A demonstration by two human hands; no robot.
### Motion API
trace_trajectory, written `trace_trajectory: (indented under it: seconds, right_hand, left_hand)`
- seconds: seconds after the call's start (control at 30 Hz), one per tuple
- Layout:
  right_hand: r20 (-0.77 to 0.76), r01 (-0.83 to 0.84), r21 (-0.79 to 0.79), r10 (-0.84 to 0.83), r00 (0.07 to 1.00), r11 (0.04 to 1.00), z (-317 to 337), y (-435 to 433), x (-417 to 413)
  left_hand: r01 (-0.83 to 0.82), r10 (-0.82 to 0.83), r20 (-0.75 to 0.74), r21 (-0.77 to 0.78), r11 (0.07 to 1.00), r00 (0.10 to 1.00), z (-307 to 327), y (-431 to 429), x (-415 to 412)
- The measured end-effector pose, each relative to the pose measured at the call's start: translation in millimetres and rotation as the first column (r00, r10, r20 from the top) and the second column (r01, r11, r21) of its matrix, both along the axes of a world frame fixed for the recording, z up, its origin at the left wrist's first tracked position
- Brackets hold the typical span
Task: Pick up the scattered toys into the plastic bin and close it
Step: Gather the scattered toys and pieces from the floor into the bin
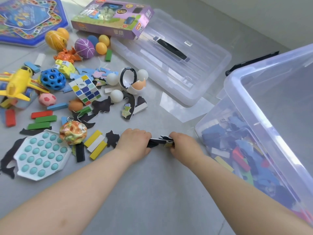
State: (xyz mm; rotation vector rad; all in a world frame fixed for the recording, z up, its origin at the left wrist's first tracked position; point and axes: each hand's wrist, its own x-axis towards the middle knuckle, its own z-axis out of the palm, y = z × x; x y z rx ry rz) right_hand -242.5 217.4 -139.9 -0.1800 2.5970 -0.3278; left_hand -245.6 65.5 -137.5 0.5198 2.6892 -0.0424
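Observation:
A small stack of flat black puzzle pieces (158,140) is held low over the floor between both hands. My left hand (134,143) grips its left end and my right hand (183,145) grips its right end. The clear plastic bin (237,82) stands at the right, with blocks and puzzle pieces inside. Its clear lid (211,65) with a black handle lies flat on the floor behind. Scattered toys cover the left: a puzzle cube (85,89), a teal pop-it board (42,155), a yellow plane (17,82), balls and wooden blocks.
A purple toy box (115,16) leans on the lid's far corner. A blue board game (28,19) lies at the far left. White balls (116,95) and a broken egg toy (138,85) sit mid-floor. More black puzzle pieces (101,105) lie among the blocks.

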Motion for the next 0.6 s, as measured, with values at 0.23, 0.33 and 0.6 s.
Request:
trace_trajectory:
  seconds: [0.23,0.33,0.6]
  right_hand:
    - [-0.084,0.004,-0.075,-0.010,0.996,0.997,41,1,10]
    - [-0.137,0.058,-0.104,-0.072,0.988,0.993,72,-3,10]
    - [-0.456,0.079,-0.212,-0.170,0.873,0.974,181,17,15]
  left_hand:
    - [-0.084,0.086,-0.018,0.092,0.992,0.996,29,-21,0]
    - [-0.183,0.190,-0.021,0.181,0.966,0.982,52,-26,-1]
    - [-0.075,0.276,-0.298,0.543,0.837,0.914,138,-9,-5]
